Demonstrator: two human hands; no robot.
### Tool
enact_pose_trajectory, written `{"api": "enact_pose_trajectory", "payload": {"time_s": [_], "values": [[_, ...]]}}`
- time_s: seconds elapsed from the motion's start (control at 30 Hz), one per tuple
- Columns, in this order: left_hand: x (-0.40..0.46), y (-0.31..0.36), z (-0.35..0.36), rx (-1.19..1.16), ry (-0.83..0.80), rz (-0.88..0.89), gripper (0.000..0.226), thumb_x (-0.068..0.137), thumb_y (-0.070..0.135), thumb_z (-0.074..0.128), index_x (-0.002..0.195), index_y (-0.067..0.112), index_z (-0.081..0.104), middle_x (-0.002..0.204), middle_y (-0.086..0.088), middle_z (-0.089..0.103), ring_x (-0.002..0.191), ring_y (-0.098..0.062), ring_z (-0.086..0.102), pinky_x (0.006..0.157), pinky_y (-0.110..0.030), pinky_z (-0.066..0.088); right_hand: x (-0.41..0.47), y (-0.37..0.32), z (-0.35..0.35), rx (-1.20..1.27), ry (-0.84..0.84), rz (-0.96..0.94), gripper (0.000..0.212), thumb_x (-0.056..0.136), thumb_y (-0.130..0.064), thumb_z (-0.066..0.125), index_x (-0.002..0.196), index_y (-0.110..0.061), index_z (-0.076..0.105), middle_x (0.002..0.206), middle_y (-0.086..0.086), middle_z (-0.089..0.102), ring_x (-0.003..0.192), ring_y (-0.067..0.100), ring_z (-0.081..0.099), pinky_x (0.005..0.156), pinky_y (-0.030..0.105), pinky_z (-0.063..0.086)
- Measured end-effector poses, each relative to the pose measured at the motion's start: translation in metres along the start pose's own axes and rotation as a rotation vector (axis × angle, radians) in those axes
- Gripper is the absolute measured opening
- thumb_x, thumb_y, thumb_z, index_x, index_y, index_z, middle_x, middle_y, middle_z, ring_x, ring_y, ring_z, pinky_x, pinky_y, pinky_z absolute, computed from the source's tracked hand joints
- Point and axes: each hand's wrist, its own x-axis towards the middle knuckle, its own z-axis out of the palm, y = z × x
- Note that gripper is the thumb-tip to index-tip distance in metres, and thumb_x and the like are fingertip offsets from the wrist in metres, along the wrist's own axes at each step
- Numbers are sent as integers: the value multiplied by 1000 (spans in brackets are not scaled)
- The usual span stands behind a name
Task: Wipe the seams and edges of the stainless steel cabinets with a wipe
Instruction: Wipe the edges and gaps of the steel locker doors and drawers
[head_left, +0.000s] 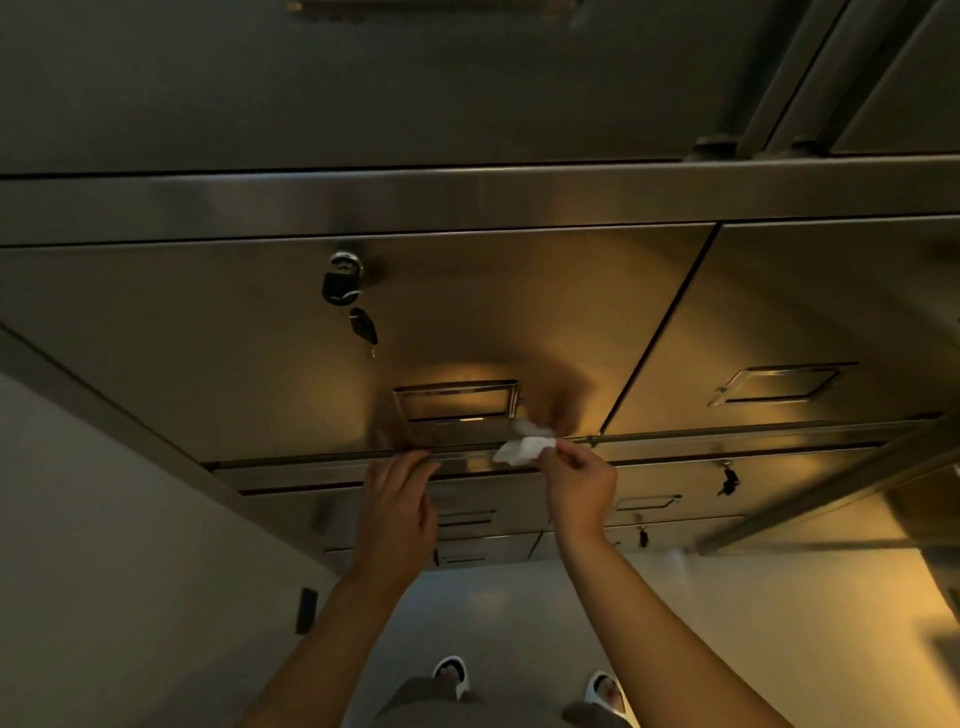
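Head view: looked down the front of a stainless steel cabinet (519, 312) in dim yellow light. Right hand (579, 486) reached to the bottom edge of the big left door, fingers curled, pinching a crumpled white wipe (522, 449) between thumb and fingertips. Wipe pressed against the seam (332, 457) under that door, near its lower right corner, just below the recessed handle (457, 400). Left hand (400, 506) lay just beside, to the left, fingers fairly straight and close together, tips touching the same seam, holding nothing. Black padlock (340, 283) hung near the top edge of that door, with a small key (363, 325) dangling under it. Second door (805, 322) sat to the right, past a slanting upright seam. Two feet in white slippers (454, 673) stood on the pale floor (156, 545) below.
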Motion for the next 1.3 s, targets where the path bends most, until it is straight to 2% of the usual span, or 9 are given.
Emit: {"api": "enact_pose_trajectory", "payload": {"time_s": [0.07, 0.2, 0.37, 0.6, 0.8, 0.93, 1.07, 1.17, 1.3], "values": [[-1, -8, -4, -3, -1, 11, 50, 83, -4, 66, 131, 11, 65, 137, -7, 57, 127, -25, 51, 107, -56, 46, -2, 2, 8, 8, 33, 11, 21, 82, -1, 79, 96, -16, 80, 78, -7, 73, 74, 5, 67, 73, 20, 50], [-2, -16, -6, -2, -19, 31, 46, 85, 7, 55, 129, 12, 66, 138, -6, 57, 129, -24, 51, 108, -59, 44, -5, 2, 17, 121, 87, 99, 19, 81, 0, 81, 98, -8, 81, 87, 4, 77, 84, 19, 71, 78, 27, 57], [-4, -20, -3, -34, -37, 36, 44, 86, 3, 60, 128, 14, 66, 143, -6, 54, 132, -27, 51, 111, -59, 41, -4, -5, 17, 328, 174, 295, 22, 77, 3, 83, 92, -13, 79, 91, 6, 77, 83, 19, 72, 66, 20, 54], [-5, -14, 2, -69, -28, -44, 38, 82, -2, 68, 117, 11, 71, 141, -8, 55, 129, -30, 47, 106, -56, 46, -2, -9, 3, 329, 184, 313, 27, 69, -9, 93, 93, -13, 82, 93, 4, 80, 97, 23, 76, 94, 37, 58], [-2, -4, 10, -87, -17, -125, 35, 80, -6, 68, 110, 11, 73, 139, -10, 54, 129, -32, 48, 103, -48, 50, 0, -18, -6, 324, 174, 330, 34, 68, -8, 93, 99, -7, 79, 97, 4, 78, 94, 14, 73, 78, 23, 53], [0, 2, 14, -48, 7, -141, 35, 75, -6, 66, 105, 11, 73, 134, -13, 55, 124, -35, 50, 102, -49, 48, 7, -14, -11, 274, 122, 300, 31, 69, -9, 93, 96, -1, 80, 95, 11, 79, 92, 15, 74, 86, 27, 56], [4, 12, 18, 12, 23, -185, 33, 74, -8, 67, 102, 11, 73, 129, -12, 54, 121, -36, 50, 96, -49, 51, 18, -8, -19, 228, 64, 261, 9, 75, -7, 89, 79, -8, 80, 77, 6, 77, 75, 12, 71, 77, 29, 54], [5, 19, 18, 63, -4, -218, 31, 76, -6, 71, 103, 9, 74, 128, -12, 53, 120, -37, 52, 92, -48, 54, 24, 2, -24, 160, 19, 190, 7, 81, -8, 84, 78, -13, 80, 75, 4, 76, 75, 17, 70, 74, 32, 55], [6, 27, 16, 144, -46, -241, 36, 73, 0, 73, 108, 9, 73, 131, -16, 52, 122, -37, 51, 97, -43, 52, 31, 5, -27, 100, -34, 46, 13, 82, -2, 81, 79, -15, 79, 74, 6, 75, 67, 5, 65, 69, 18, 52]]}}
